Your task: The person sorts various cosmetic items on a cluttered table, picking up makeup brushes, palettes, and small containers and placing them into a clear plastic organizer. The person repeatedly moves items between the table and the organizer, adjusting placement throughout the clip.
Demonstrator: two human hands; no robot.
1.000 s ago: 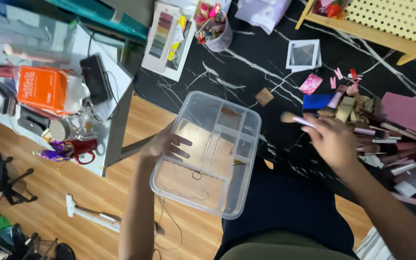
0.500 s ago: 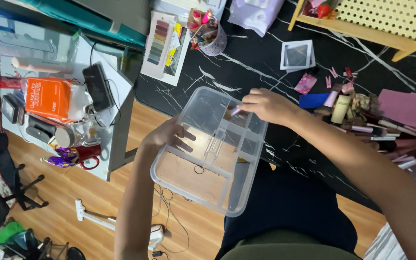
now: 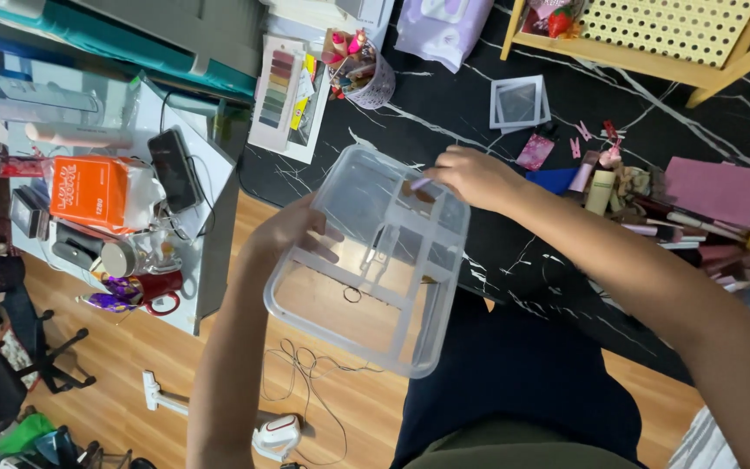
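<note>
**A:** What do the person's hands have hold of?

**B:** The left hand (image 3: 292, 227) grips the near-left edge of a clear plastic organiser box (image 3: 366, 260), fingers curled under and against its wall. The box is held in the air above the person's lap and the wooden floor (image 3: 132, 347), tilted, with its divided compartments showing.

**A:** And the other hand?

**B:** The right hand (image 3: 472, 176) reaches over the box's far end, fingers pinched closed on a slim pink-handled makeup brush (image 3: 419, 185). The brush tip sits inside a far compartment.

**A:** What lies around them?

**B:** To the right, on the black marbled mat (image 3: 479, 122), sits a heap of cosmetics (image 3: 653, 208), well apart from the box. To the left, a white side table (image 3: 210, 252) carries an orange tissue pack (image 3: 90, 191) and a dark phone (image 3: 175, 169). A pale cup of small items (image 3: 359, 69) stands beyond the box.
</note>
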